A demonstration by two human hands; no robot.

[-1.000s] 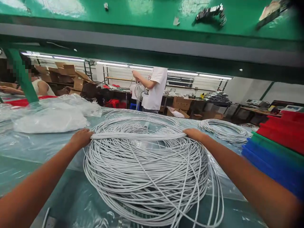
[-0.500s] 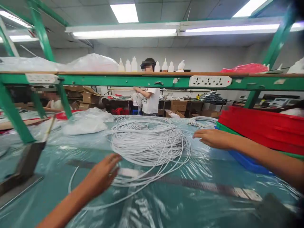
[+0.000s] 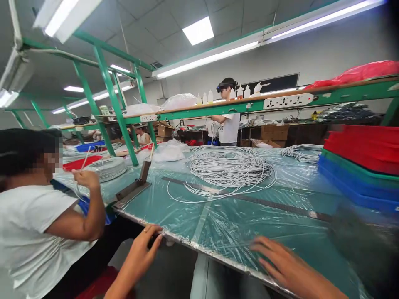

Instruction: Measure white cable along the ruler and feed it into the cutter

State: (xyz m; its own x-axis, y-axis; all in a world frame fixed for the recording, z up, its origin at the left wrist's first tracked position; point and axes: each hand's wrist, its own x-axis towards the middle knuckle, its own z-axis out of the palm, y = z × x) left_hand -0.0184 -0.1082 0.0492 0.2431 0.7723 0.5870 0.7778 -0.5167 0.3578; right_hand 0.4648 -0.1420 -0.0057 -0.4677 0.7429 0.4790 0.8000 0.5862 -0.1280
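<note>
Head view: hands (image 3: pixel 145 246) near table edge (image 3: pixel 199 248), coil (image 3: pixel 229 169) beyond.

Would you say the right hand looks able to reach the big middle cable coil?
Probably yes, with a forward reach: the right hand looks empty, and only clear plastic sheeting and a flat metal strip lie between it and the cable coil.

Green shelf (image 3: pixel 202 112), stacked trays (image 3: pixel 358 171), a seated co-worker (image 3: pixel 40 224)
Squeeze bottles (image 3: pixel 210 98) top the shelf, a power strip (image 3: pixel 288 101) along its edge; red trays (image 3: pixel 361 147) rest above green and blue; the co-worker wears white.
</note>
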